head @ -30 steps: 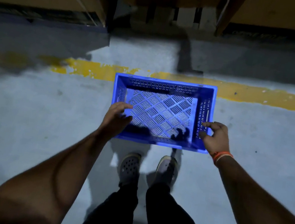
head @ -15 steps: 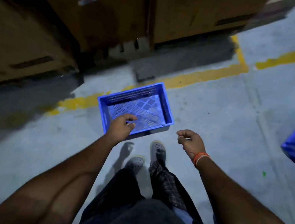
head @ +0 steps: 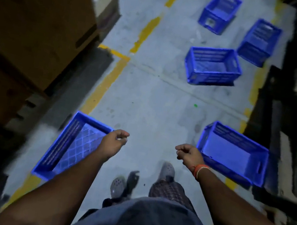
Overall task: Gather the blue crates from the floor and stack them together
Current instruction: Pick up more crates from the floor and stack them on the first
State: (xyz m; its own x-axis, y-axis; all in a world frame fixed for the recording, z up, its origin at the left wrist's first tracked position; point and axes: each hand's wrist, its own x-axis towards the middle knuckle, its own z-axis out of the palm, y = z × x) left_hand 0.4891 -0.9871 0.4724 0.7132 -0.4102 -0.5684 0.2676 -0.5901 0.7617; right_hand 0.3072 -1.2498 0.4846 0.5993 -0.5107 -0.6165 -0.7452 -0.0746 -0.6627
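Observation:
Several blue crates lie spread over the grey floor. A shallow lattice-bottomed crate [head: 71, 146] sits at lower left by the yellow line. My left hand [head: 114, 143] hovers over its right edge, fingers loosely curled, holding nothing. Another crate [head: 234, 156] stands at right. My right hand [head: 187, 154], with an orange wristband, floats just left of it, also curled and empty. Farther ahead lie a middle crate [head: 212, 66] and two far crates [head: 219, 12], [head: 259, 42].
Large cardboard boxes [head: 32, 14] on pallets line the left side. Dark racking [head: 290, 116] runs along the right. Yellow floor lines [head: 108, 80] mark an aisle between them. My feet in grey clogs [head: 118, 186] stand on the floor below my hands.
Both hands have let go of the shallow crate, which now rests on the floor at left. The view has swung right down the aisle, revealing several more crates.

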